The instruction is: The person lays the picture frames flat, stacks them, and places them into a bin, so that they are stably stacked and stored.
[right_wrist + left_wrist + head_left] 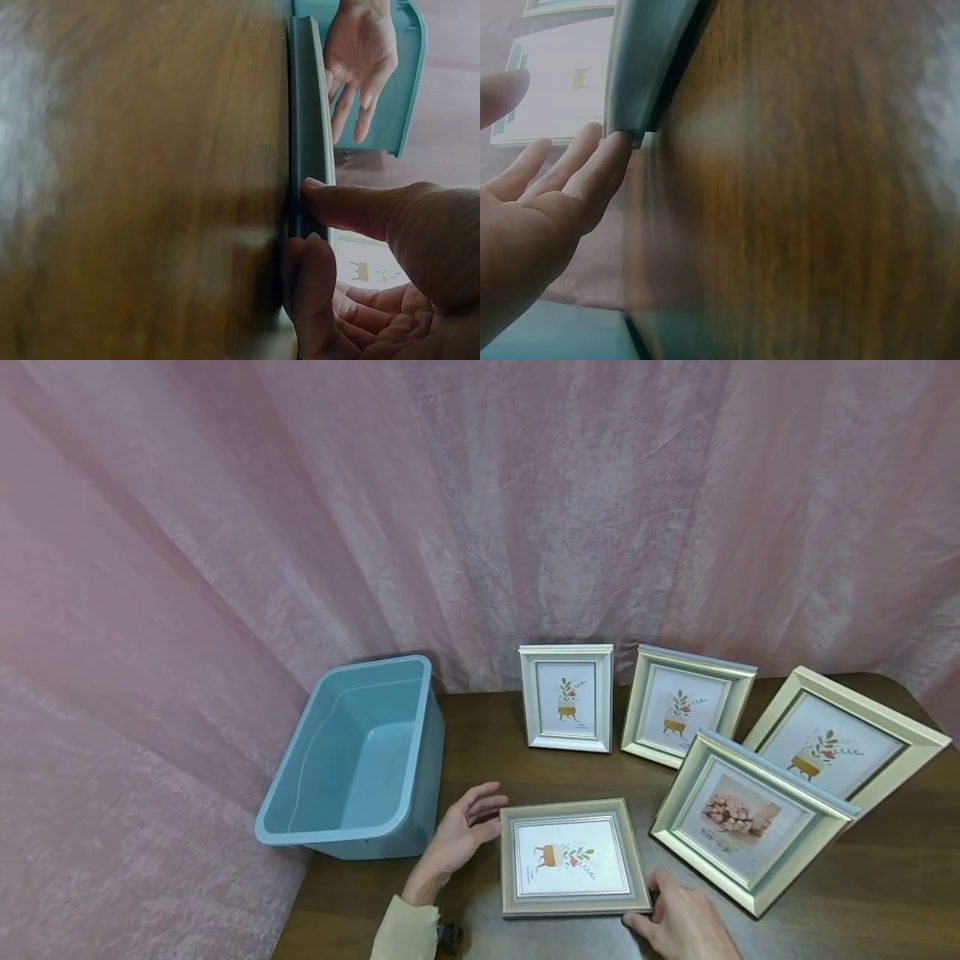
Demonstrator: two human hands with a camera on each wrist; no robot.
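Note:
A picture frame with a beige border (637,868) lies face up on the table, its plant print turned sideways. At its left edge is my left hand (459,835), fingers extended and spread; in the left wrist view the fingertips of this hand (547,210) meet the frame's edge (649,60). My right hand (686,917) holds the near right corner between thumb and curled index finger. The right wrist view shows the thumb of that hand (420,247) against the frame's side (306,112).
A blue plastic bin (423,777) stands at the left. Upright frames stand behind and right: a small white one (529,702), one beside it (637,697), a large one (870,697) and a flower-photo frame (787,877) overlapping it in view. A pink curtain (480,510) hangs behind.

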